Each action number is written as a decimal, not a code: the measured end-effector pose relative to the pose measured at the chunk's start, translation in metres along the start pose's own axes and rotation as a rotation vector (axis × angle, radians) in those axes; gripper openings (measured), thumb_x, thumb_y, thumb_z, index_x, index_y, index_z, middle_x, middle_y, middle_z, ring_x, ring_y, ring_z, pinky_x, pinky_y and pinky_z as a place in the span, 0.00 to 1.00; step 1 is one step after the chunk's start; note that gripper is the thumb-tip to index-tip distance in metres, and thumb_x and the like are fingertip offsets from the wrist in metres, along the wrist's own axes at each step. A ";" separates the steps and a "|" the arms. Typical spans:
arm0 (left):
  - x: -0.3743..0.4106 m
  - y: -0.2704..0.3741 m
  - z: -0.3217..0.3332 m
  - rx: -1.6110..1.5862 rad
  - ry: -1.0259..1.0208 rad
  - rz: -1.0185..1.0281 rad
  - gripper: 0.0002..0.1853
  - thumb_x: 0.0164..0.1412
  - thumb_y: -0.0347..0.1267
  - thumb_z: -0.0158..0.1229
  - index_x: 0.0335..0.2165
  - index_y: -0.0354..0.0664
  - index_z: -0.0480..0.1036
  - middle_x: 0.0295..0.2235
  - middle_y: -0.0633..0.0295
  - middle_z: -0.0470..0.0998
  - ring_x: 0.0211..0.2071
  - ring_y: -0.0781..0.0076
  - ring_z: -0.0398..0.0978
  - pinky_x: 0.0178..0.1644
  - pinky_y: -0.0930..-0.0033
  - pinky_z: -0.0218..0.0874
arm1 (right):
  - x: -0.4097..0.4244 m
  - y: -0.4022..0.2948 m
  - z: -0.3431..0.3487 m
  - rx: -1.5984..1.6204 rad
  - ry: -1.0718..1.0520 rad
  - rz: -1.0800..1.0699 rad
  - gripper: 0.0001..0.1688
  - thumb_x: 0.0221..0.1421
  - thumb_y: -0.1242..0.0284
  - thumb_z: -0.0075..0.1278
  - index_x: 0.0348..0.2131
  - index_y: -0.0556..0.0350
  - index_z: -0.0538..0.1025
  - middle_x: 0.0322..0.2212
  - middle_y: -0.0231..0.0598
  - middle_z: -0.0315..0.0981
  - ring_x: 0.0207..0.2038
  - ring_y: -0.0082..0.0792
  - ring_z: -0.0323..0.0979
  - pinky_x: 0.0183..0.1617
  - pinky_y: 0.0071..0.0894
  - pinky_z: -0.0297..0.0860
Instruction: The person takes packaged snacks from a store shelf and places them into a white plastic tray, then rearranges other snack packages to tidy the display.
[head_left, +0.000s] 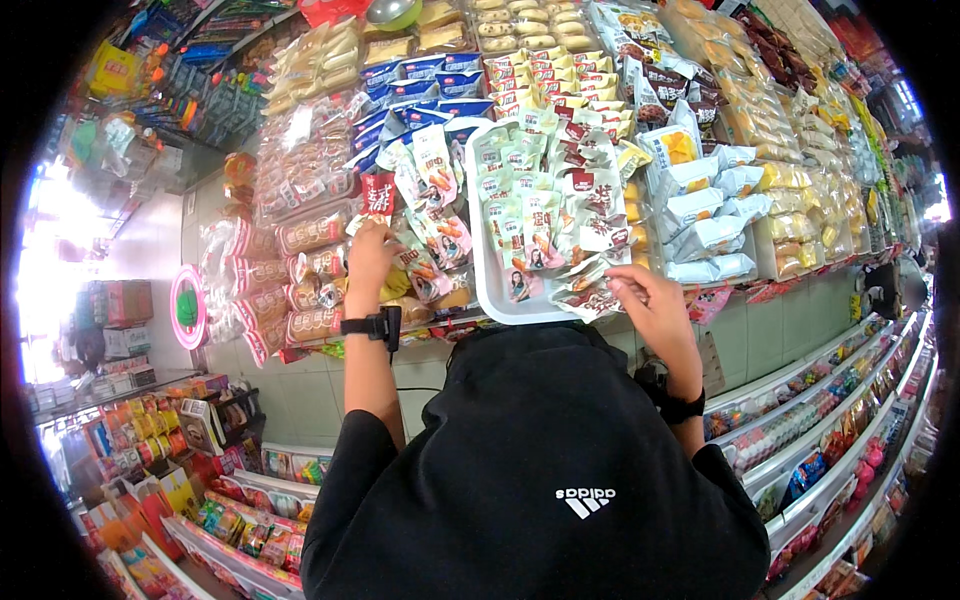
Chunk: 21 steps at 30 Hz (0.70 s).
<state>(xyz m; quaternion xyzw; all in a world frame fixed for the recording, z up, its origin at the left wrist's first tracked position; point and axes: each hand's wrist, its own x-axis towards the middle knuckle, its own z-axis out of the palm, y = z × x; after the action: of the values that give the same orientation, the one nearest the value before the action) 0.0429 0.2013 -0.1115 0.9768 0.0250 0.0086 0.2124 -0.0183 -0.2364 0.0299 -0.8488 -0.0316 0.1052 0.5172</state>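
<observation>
My left hand (370, 259) pinches the lower end of a red-and-white snack packet (377, 196), left of a white plastic tray (487, 289). Light green-and-pink sausage-snack packets (538, 229) fill the tray's left side. Brown-and-white snack packets (592, 191) lie along its right side. My right hand (649, 300) is at the tray's front right corner, thumb and forefinger against a crumpled brown-and-white packet (589, 296) by the rim. Whether they grip it I cannot tell. Loose sausage-snack packets (435, 232) lie between my left hand and the tray.
Blue packets (420, 90) and yellow-and-white packets (555, 79) stand in rows behind the tray. Bagged bread rolls (311, 229) lie left, light blue bags (705, 214) right. Low goods shelves (810, 405) curve behind me at right, with more shelves (232, 540) at left.
</observation>
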 end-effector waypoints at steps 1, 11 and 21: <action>-0.002 0.007 -0.017 -0.059 -0.036 -0.034 0.13 0.44 0.27 0.68 0.32 0.38 0.76 0.33 0.52 0.77 0.37 0.51 0.75 0.40 0.54 0.66 | 0.001 -0.001 0.000 -0.012 -0.002 -0.014 0.11 0.60 0.75 0.52 0.41 0.63 0.77 0.32 0.43 0.80 0.34 0.26 0.77 0.39 0.26 0.72; -0.001 0.184 -0.095 -0.541 -0.020 0.127 0.09 0.53 0.28 0.64 0.32 0.37 0.74 0.26 0.53 0.78 0.26 0.65 0.75 0.32 0.67 0.63 | 0.006 -0.005 0.003 -0.032 0.008 -0.039 0.11 0.60 0.75 0.53 0.42 0.62 0.78 0.30 0.41 0.79 0.32 0.23 0.74 0.39 0.24 0.70; 0.024 0.192 0.053 -0.292 -0.303 0.450 0.05 0.55 0.26 0.53 0.31 0.34 0.70 0.27 0.44 0.76 0.33 0.45 0.76 0.36 0.52 0.66 | -0.014 0.009 -0.007 0.074 0.051 0.061 0.12 0.60 0.75 0.52 0.42 0.63 0.77 0.31 0.43 0.79 0.33 0.26 0.77 0.39 0.25 0.71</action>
<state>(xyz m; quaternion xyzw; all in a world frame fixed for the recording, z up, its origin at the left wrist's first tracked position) 0.0774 0.0062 -0.0804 0.9071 -0.2254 -0.0866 0.3447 -0.0307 -0.2491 0.0270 -0.8320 0.0115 0.1005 0.5455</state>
